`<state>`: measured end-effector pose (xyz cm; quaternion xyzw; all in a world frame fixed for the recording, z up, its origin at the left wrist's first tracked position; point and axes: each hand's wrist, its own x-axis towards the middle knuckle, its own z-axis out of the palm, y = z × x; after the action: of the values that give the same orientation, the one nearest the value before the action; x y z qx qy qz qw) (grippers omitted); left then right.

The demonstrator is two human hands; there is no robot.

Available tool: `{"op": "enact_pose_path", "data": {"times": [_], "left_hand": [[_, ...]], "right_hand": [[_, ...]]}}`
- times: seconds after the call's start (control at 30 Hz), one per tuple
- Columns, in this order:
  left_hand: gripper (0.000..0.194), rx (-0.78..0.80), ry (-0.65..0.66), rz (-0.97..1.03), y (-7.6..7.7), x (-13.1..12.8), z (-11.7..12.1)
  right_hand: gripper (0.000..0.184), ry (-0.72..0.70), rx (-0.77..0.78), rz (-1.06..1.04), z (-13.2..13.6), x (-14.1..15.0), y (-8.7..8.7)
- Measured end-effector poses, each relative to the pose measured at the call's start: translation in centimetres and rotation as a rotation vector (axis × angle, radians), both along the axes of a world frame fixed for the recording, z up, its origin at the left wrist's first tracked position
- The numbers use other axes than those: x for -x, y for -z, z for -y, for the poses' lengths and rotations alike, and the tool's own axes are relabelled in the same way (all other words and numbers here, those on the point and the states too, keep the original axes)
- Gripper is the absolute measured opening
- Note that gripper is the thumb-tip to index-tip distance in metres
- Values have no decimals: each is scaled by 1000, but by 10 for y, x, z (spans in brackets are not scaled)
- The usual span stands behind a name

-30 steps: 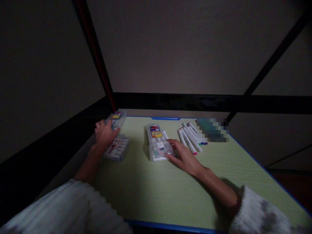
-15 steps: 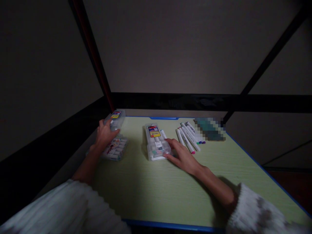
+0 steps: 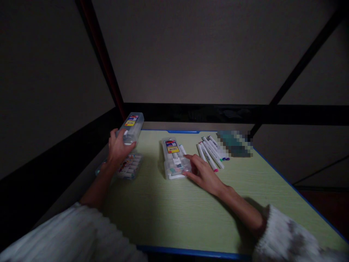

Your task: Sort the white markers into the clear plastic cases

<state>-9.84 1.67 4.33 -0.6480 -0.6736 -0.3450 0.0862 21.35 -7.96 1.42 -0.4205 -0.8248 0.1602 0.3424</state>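
Note:
My left hand (image 3: 119,147) is closed around the near end of a clear plastic marker case (image 3: 135,125) with a yellow and blue label. This case is tilted up at the table's far left corner. Below that hand, partly behind my wrist, lies another clear case of white markers (image 3: 132,165) with a picture on it. In the middle a second labelled clear marker case (image 3: 172,147) lies on the table. My right hand (image 3: 203,173) grips its near right side with thumb and forefinger; the other fingers are curled and partly hidden.
Several loose white markers (image 3: 209,153) with coloured caps lie right of the middle case. Beyond them is a blurred-out greenish flat item (image 3: 236,143). The pale green table (image 3: 174,214) has a blue edge; a wall stands close behind it.
My left hand has raised the labelled case and tipped its far end upward, a little away from me. The right hand and the middle case stay as they were.

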Motion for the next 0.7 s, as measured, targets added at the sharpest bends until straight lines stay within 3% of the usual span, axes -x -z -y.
{"op": "enact_pose_path", "data": {"times": [0.3, 0.43, 0.7], "left_hand": [[56, -240, 132, 29, -16, -26, 25], [58, -247, 175, 30, -22, -41, 39], [58, -415, 360, -33, -19, -59, 60]], "right_hand": [[43, -13, 91, -126, -1, 6, 5], [46, -48, 133, -168, -1, 8, 5], [54, -121, 216, -298, -4, 11, 18]]}}
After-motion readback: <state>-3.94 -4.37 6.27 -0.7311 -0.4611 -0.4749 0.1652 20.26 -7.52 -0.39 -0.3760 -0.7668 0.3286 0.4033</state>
